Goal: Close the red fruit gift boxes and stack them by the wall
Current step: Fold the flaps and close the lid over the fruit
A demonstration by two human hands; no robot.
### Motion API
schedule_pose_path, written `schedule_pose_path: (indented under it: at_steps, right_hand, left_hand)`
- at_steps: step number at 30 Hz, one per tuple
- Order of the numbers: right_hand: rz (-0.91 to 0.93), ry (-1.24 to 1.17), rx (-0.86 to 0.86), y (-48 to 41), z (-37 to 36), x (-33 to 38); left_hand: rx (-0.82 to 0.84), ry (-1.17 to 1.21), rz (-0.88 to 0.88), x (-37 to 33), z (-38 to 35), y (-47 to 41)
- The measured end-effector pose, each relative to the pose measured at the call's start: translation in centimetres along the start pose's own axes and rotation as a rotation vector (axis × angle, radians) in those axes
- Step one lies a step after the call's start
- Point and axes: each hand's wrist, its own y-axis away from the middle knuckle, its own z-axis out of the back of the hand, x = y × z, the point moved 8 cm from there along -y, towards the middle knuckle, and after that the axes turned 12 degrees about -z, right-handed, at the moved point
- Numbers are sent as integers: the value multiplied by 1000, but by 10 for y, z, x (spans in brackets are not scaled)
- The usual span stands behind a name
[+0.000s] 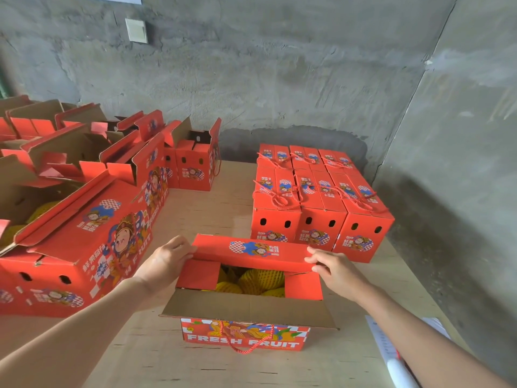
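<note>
**Red fruit gift box (246, 334) half-closed at the table's near edge**

The box sits on the plywood table (201, 214), midway along the near edge, with its "FRESH FRUIT" side and red rope handle (244, 349) facing the person. Both short end flaps are folded inward. The near flap (249, 306) is open and angles out towards the person, showing its brown inside. Between the flaps, yellow fruit (260, 280) in foam netting can be seen.

Both hands are on the far flap (251, 252), which is tilted in over the opening. The left hand (167, 259) grips its left end with fingers curled over the edge. The right hand (333, 267) pinches its right end between thumb and fingertips.

Just beyond the box, towards the far right corner, closed boxes (321, 208) stand packed side by side in rows, reaching back to the grey concrete wall (279, 79); rope handles lie across their tops. Open boxes (92, 239) with raised flaps line the left edge and run back to the far left corner. At the near right corner lie white papers (383, 340), partly behind the right forearm.
</note>
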Motion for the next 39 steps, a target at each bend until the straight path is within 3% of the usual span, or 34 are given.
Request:
schedule_pose_path:
  at_steps: [10,22,26,28,30,32,36,39]
  right_hand:
    - [43,13,2,5,1,1]
    - [-101,34,387,29,-12,-14]
    - [-106,23,455,29,-17,-14]
    - [-137,-46,476,31,-17,-12]
    - [-182,-183,497,34,-14,-8]
    - [-244,-386,451,34,-11,-4]
    - [-290,-452,-5,29,-4,-6]
    - [-204,-429,-170,31,-10,12]
  left_hand:
    - [-22,36,116,9,-2,8]
    - [-125,118,248,14,-10,22]
    - [13,347,245,17,-26,44]
    - [71,317,186,10,-29,51]
    - [25,309,143,0,-26,50]
    - [39,395,172,-9,-23,49]
    - [22,863,460,0,-31,54]
    - [-113,833,586,9,-28,46]
